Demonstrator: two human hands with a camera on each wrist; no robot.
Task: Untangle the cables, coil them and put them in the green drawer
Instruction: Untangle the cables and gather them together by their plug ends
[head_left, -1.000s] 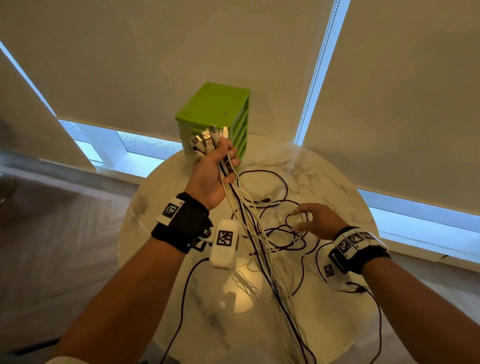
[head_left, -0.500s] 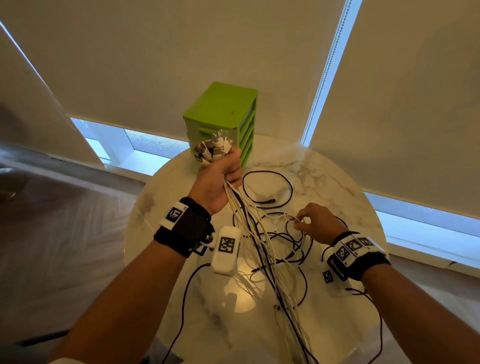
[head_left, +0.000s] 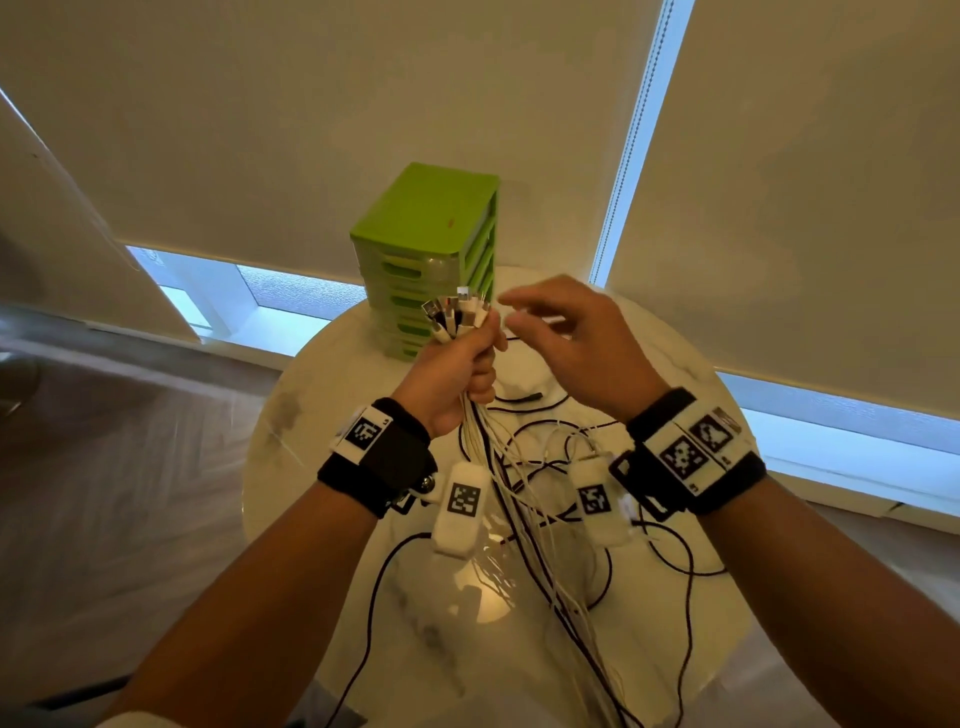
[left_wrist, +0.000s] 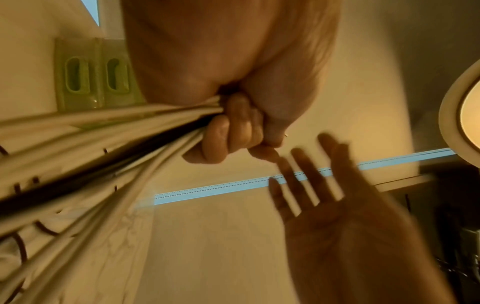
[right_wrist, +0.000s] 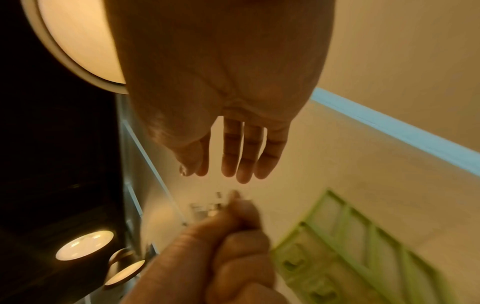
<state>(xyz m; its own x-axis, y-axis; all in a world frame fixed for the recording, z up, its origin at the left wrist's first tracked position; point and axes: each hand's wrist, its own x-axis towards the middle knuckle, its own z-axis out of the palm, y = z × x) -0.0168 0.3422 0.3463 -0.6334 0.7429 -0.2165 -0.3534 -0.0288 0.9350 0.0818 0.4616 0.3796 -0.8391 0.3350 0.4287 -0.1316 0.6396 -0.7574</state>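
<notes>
White and black cables (head_left: 483, 415) are gathered in a bundle, and the left hand (head_left: 452, 374) has its fingers (left_wrist: 228, 133) wrapped tightly round them, raised above the round marble table (head_left: 311, 519). Their plug ends (head_left: 457, 314) fan out above the fist, and the long tails drop from under it to the tabletop and run off the near edge. More loose black and white cable loops (head_left: 545, 457) lie tangled on the marble beneath and between the two wrists. Just beyond the fist, at the far side of the table, stands the green drawer unit (head_left: 431, 249), a small tower with its drawers pushed in; the left wrist view shows two of its slotted handles (left_wrist: 75, 76) beside the palm. To the right, the right hand (head_left: 576, 343) hangs in the air with fingers (right_wrist: 244, 152) stretched out straight and slightly spread, holding nothing, its fingertips very near the plug ends but seemingly not touching them. Pale roller blinds (head_left: 805, 208) cover the windows behind, with strips of daylight below.
</notes>
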